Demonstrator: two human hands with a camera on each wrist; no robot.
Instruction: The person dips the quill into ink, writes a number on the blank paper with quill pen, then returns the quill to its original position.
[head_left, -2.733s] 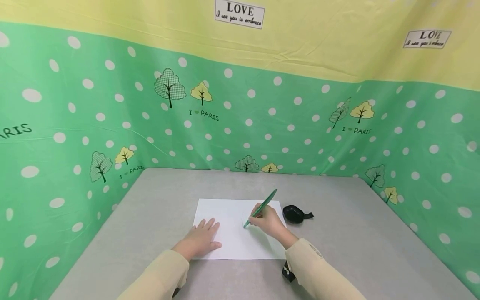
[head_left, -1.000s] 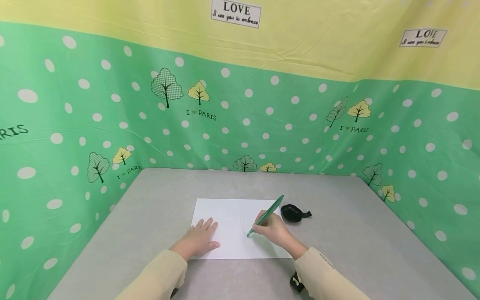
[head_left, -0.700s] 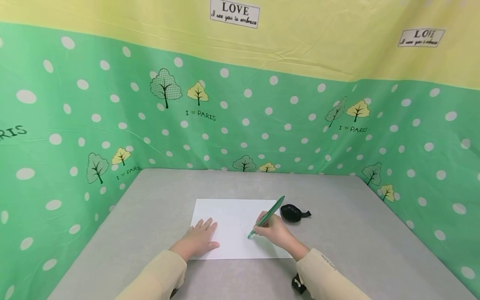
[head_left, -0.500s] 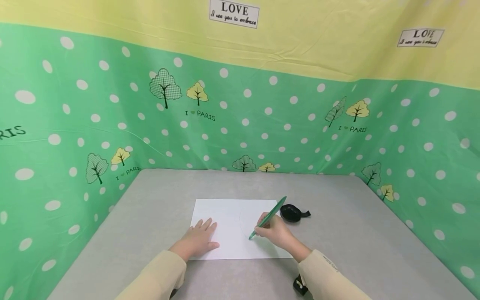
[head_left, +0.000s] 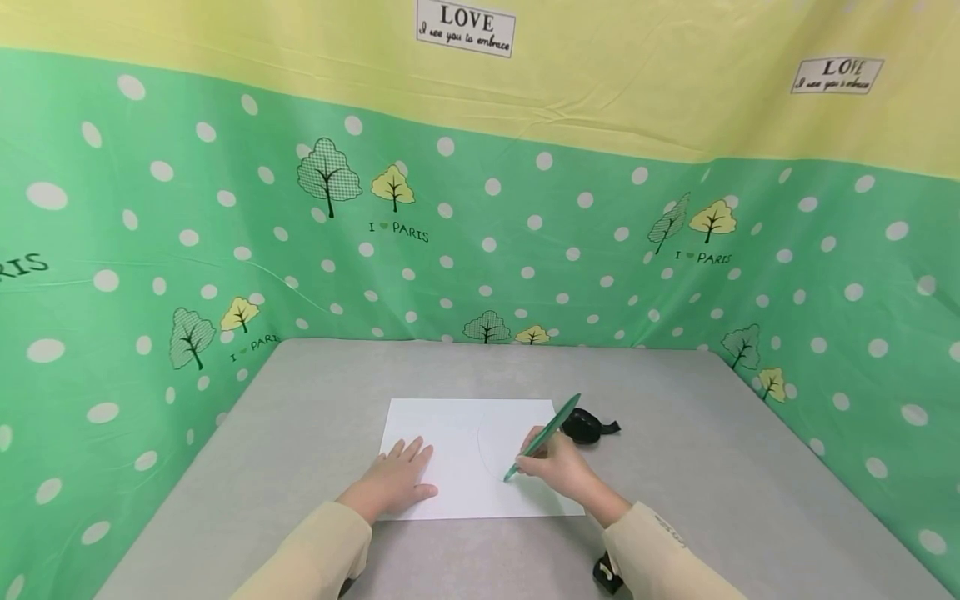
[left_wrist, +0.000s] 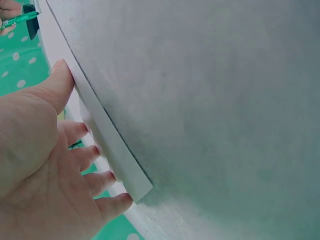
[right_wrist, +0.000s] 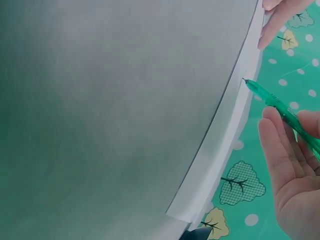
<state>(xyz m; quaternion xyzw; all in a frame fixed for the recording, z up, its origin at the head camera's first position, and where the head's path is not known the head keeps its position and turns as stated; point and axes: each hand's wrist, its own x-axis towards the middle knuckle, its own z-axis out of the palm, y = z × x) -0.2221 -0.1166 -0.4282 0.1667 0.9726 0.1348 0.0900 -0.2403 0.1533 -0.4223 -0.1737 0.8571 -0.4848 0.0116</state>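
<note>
Your right hand (head_left: 561, 467) pinches the green pen (head_left: 557, 422) between thumb and fingers, its tip on the paper (head_left: 442, 421) at the near end of a faint curved line (head_left: 479, 446). Your left hand (head_left: 396, 482) rests on the paper's left part, fingers straight and spread. The paper lies on the grey table (head_left: 315, 417). A black object (head_left: 583, 427) sits just beside the paper's far right corner.
</note>
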